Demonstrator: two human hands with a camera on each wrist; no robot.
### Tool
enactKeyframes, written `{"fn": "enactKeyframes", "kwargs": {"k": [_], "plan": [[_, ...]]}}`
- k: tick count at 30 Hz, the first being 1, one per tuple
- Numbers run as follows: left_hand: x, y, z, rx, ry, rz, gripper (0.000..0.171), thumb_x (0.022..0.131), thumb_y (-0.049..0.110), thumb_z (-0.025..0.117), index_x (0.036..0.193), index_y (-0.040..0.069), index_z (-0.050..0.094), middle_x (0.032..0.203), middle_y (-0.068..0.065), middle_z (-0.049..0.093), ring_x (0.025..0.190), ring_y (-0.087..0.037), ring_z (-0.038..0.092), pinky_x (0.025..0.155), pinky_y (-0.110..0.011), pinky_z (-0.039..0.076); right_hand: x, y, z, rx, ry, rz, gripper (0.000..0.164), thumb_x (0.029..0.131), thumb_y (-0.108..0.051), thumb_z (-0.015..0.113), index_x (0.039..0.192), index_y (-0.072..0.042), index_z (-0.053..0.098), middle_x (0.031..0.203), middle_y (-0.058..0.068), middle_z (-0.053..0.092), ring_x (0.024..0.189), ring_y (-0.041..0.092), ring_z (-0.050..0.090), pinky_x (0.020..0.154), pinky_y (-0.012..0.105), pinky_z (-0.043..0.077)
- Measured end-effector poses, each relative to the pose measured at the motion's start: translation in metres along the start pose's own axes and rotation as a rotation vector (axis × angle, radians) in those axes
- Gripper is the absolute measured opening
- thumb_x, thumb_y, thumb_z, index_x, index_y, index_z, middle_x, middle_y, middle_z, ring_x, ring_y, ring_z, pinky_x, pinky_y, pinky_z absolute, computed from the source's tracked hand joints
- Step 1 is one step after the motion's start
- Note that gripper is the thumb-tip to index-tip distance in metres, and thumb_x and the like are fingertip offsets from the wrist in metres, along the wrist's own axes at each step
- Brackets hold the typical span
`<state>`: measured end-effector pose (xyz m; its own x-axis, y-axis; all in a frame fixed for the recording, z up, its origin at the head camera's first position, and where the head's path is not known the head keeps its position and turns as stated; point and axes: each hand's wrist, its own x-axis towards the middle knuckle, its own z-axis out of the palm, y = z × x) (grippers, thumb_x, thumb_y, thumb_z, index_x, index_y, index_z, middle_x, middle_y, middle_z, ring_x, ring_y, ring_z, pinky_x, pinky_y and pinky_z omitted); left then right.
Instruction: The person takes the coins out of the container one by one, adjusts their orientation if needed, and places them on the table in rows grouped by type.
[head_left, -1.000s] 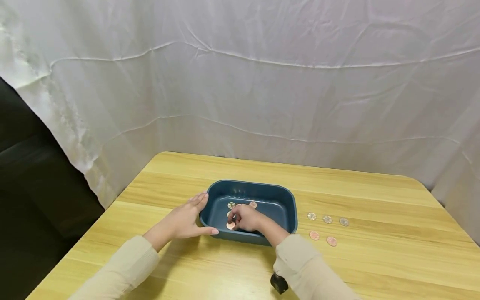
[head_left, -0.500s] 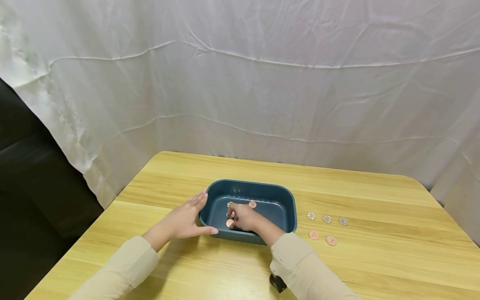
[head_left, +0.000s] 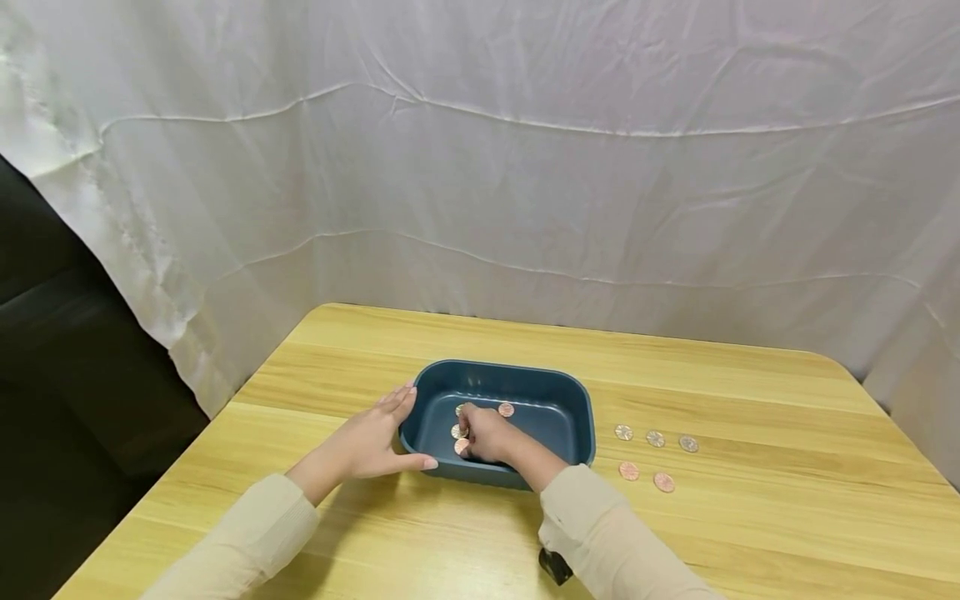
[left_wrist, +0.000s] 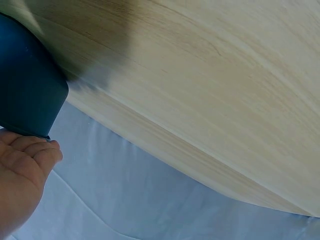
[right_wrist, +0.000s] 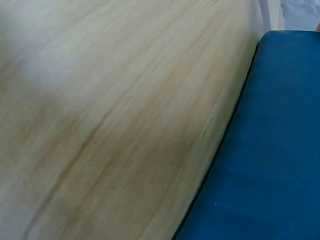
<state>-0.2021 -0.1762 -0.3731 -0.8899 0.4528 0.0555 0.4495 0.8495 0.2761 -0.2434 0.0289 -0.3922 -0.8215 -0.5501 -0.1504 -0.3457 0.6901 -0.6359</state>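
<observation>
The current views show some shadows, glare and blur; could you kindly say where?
Head view: glare on the yellow wood-grain table, shadow beside the beige left sleeve; left wrist view: dark shadow by the blue round-cornered tray; right wrist view: table grain looks blurred.

Wood-grain table (head_left: 795,525), creased white cloth (head_left: 525,183) behind, black surface (head_left: 75,400) at left

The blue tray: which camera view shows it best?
The head view, because nearly all the tray shows, inside included; the right hand hides a little. The left wrist shows one outer corner; the right wrist, part of its outside.
</observation>
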Motion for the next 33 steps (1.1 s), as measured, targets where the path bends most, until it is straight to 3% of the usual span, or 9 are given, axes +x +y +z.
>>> {"fn": "enactKeyframes", "kwargs": {"k": [6, 17, 23, 25, 29, 30, 32, 33], "plan": [[-0.001, 0.0, 0.0, -0.005, 0.002, -0.002, 0.106, 0.073, 0.067, 0.061, 0.143, -0.005, 0.028, 0.151, -0.02, 0.025, 0.139, -0.037, 0.027, 0.109, -0.049, 0.031, 0.0, 0.0, 0.0, -0.063, 0.065, 0.009, 0.019, 0.075, 0.0, 0.071, 0.074, -0.001, 0.052, 0.06, -0.001, 0.04, 0.056, 0.011, 0.037, 0.054, 0.02, 0.031], [-0.001, 0.0, 0.001, -0.006, 0.008, -0.009, 0.106, 0.073, 0.068, 0.06, 0.143, -0.004, 0.027, 0.151, -0.019, 0.025, 0.139, -0.036, 0.027, 0.108, -0.05, 0.032, -0.002, -0.001, -0.003, -0.081, 0.041, -0.019, 0.014, 0.075, 0.001, 0.07, 0.077, 0.0, 0.056, 0.06, -0.002, 0.041, 0.056, 0.011, 0.038, 0.055, 0.021, 0.032], [-0.002, 0.0, 0.001, -0.004, 0.012, -0.009, 0.106, 0.073, 0.068, 0.06, 0.143, -0.004, 0.027, 0.151, -0.02, 0.025, 0.138, -0.036, 0.028, 0.108, -0.049, 0.032, -0.005, 0.001, -0.004, -0.05, 0.073, -0.02, 0.019, 0.077, 0.004, 0.066, 0.069, -0.003, 0.05, 0.058, -0.003, 0.04, 0.056, 0.01, 0.038, 0.055, 0.022, 0.033], [-0.002, 0.0, 0.0, -0.004, 0.01, -0.01, 0.106, 0.073, 0.068, 0.06, 0.143, -0.004, 0.027, 0.151, -0.02, 0.025, 0.138, -0.037, 0.028, 0.108, -0.049, 0.032, -0.007, 0.002, -0.005, -0.046, 0.101, -0.033, 0.02, 0.079, 0.003, 0.065, 0.066, -0.004, 0.051, 0.055, -0.003, 0.041, 0.056, 0.009, 0.041, 0.069, 0.028, 0.045], [-0.002, 0.0, 0.001, -0.007, 0.001, -0.017, 0.106, 0.073, 0.068, 0.06, 0.144, -0.004, 0.027, 0.151, -0.02, 0.024, 0.139, -0.037, 0.027, 0.109, -0.049, 0.032, -0.01, 0.004, -0.007, -0.026, 0.138, -0.019, 0.021, 0.082, 0.001, 0.064, 0.063, -0.003, 0.056, 0.053, -0.004, 0.046, 0.059, 0.008, 0.046, 0.081, 0.036, 0.048], [-0.002, 0.001, 0.001, -0.009, -0.001, -0.018, 0.106, 0.073, 0.068, 0.06, 0.144, -0.004, 0.026, 0.152, -0.02, 0.024, 0.139, -0.036, 0.027, 0.109, -0.049, 0.031, -0.012, 0.005, -0.008, -0.024, 0.152, -0.01, 0.02, 0.083, 0.001, 0.063, 0.064, -0.003, 0.057, 0.054, -0.003, 0.048, 0.06, 0.009, 0.047, 0.081, 0.035, 0.049], [-0.002, 0.001, 0.001, -0.012, -0.005, -0.02, 0.106, 0.073, 0.068, 0.06, 0.144, -0.004, 0.026, 0.152, -0.02, 0.024, 0.139, -0.036, 0.027, 0.109, -0.049, 0.031, -0.014, 0.006, -0.01, 0.001, 0.17, 0.029, 0.019, 0.083, 0.002, 0.062, 0.065, -0.002, 0.059, 0.057, -0.001, 0.052, 0.061, 0.01, 0.047, 0.064, 0.026, 0.045], [-0.002, 0.001, 0.001, -0.015, -0.005, -0.021, 0.106, 0.073, 0.068, 0.06, 0.144, -0.004, 0.026, 0.152, -0.02, 0.024, 0.139, -0.036, 0.026, 0.109, -0.049, 0.031, -0.016, 0.007, -0.011, 0.016, 0.182, 0.046, 0.018, 0.083, 0.002, 0.062, 0.065, -0.002, 0.06, 0.059, 0.0, 0.054, 0.061, 0.01, 0.048, 0.061, 0.024, 0.044]]}}
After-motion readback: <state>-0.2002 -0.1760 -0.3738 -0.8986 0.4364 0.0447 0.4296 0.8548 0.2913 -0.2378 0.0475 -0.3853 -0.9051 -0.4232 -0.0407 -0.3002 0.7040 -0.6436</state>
